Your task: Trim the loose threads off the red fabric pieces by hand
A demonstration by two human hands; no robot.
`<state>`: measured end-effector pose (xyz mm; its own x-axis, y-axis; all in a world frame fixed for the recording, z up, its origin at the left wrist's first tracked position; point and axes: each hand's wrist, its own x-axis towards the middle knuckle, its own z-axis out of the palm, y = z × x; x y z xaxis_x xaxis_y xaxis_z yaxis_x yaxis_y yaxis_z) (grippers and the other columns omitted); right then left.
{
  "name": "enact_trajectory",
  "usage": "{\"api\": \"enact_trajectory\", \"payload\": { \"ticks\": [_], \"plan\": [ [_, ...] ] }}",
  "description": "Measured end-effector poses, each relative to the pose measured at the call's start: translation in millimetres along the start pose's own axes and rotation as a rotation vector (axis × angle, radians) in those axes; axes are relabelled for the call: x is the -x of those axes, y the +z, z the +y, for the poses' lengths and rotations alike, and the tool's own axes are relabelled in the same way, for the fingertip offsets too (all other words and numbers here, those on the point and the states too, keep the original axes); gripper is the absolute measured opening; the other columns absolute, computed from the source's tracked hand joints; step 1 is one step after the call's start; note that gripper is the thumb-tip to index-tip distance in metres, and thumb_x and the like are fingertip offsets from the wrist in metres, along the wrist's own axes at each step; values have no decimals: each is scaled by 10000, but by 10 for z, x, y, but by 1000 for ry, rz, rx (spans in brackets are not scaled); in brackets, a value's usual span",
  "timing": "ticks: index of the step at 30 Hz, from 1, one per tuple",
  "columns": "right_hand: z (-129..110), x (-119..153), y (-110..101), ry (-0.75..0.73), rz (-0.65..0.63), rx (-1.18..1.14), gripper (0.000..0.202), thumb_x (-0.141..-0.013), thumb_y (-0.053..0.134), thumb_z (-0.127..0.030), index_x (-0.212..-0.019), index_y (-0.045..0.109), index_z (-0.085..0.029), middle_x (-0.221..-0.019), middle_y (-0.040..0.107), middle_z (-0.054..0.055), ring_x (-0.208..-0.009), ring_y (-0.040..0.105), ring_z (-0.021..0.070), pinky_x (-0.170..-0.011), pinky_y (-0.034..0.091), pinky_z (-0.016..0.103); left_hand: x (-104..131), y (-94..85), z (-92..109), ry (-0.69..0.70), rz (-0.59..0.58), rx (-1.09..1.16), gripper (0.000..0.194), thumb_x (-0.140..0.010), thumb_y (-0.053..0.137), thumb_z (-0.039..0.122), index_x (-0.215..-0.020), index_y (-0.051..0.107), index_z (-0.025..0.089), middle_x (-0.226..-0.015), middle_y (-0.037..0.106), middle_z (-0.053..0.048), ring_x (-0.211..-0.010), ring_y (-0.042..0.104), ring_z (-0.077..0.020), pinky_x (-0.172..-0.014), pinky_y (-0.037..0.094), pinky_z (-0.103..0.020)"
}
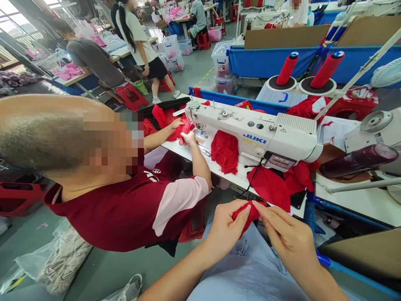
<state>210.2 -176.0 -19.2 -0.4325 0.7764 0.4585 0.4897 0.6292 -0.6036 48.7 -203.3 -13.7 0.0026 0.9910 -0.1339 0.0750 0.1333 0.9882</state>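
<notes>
A small piece of red fabric point(246, 217) is stretched between my two hands, above my lap. My left hand point(230, 223) is closed on its left part, thumb pressed against the fingers. At its right edge my right hand point(286, 230) pinches the cloth between thumb and fingertips. Just beyond my hands more red cloth point(272, 188) lies on the front edge of the sewing table, partly over a dark flat object. A white JUKI sewing machine point(253, 133) stands behind it, with a bunched red cloth point(224, 151) under its arm.
A co-worker in a maroon shirt point(125, 213) sits close on my left, both hands on red fabric at the needle. Two red thread cones point(286, 69) stand behind the machine. A dark bottle point(360, 161) lies at right, near a blue tube frame point(360, 274).
</notes>
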Motion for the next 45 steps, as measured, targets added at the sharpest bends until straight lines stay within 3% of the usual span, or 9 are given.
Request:
{"api": "enact_trajectory", "payload": {
  "ticks": [6, 13, 21, 29, 32, 35, 38, 41, 45],
  "plan": [
    [-66, -77, -2, 92, 21, -208, 379, -909, 480, -99, -1181, 701, -243, -646, 647, 4, -469, 586, 103, -454, 505, 177, -7, 6, 34, -14, 2, 49, 318, -937, 486, 346, -830, 690, 127, -776, 660, -40, -706, 530, -135, -678, 419, -230],
    [-11, -28, -24, 19, -9, -71, 423, -893, 469, -63, -1201, 697, -241, -795, 705, 32, -618, 666, 112, -548, 531, 177, -8, -6, 13, 1, 0, 17, 315, -948, 473, 343, -858, 699, 142, -768, 636, -18, -681, 496, -115, -635, 390, -207],
    [-33, -38, 8, 46, 14, -79, 384, -899, 478, -90, -1157, 721, -239, -771, 712, 35, -582, 654, 117, -540, 529, 193, -4, 3, 30, 8, 11, -26, 360, -952, 455, 369, -807, 684, 131, -736, 616, -20, -660, 483, -118, -616, 383, -215],
    [-82, -52, 94, 541, 69, -659, 169, -834, 651, -289, -919, 778, -216, -555, 625, -4, -394, 523, 107, -376, 444, 213, -15, -11, 54, 6, -30, -21, 357, -950, 454, 370, -747, 643, 145, -707, 608, -14, -650, 497, -121, -641, 387, -227],
    [-72, -43, 129, 755, 87, -896, 248, -770, 726, -418, -866, 767, -193, -511, 594, -6, -362, 428, 90, -324, 335, 203, -17, -6, 23, -16, -43, -59, 330, -948, 445, 337, -741, 623, 152, -688, 571, -5, -638, 474, -119, -633, 369, -233],
    [-58, -62, 142, 831, 75, -962, 295, -702, 783, -458, -767, 731, -175, -473, 505, -39, -374, 339, 64, -328, 253, 179, -25, -2, -10, 21, -45, -133, 313, -933, 462, 308, -682, 576, 162, -729, 515, -7, -683, 474, -125, -642, 367, -232],
    [-14, -69, 143, 813, 110, -902, 338, -700, 779, -483, -668, 656, -170, -464, 427, -64, -397, 312, 61, -344, 237, 173, -33, -10, -25, 82, -109, -199, 308, -924, 462, 281, -646, 524, 164, -802, 508, -23, -760, 484, -138, -699, 379, -240],
    [64, -42, 138, 723, 132, -730, 324, -796, 687, -482, -695, 628, -180, -493, 473, -49, -412, 377, 80, -372, 304, 188, -38, -22, -28, 8, -193, -230, 298, -938, 438, 312, -693, 531, 171, -712, 512, 5, -663, 448, -122, -631, 351, -234],
    [168, 3, 117, 352, 64, -233, 204, -903, 560, -334, -763, 635, -206, -615, 617, -2, -494, 549, 124, -470, 431, 222, -74, -14, -67, -55, -179, -214, 218, -869, 581, 384, -959, 622, 190, -729, 588, 31, -625, 467, -111, -579, 333, -214]
  ]
}}
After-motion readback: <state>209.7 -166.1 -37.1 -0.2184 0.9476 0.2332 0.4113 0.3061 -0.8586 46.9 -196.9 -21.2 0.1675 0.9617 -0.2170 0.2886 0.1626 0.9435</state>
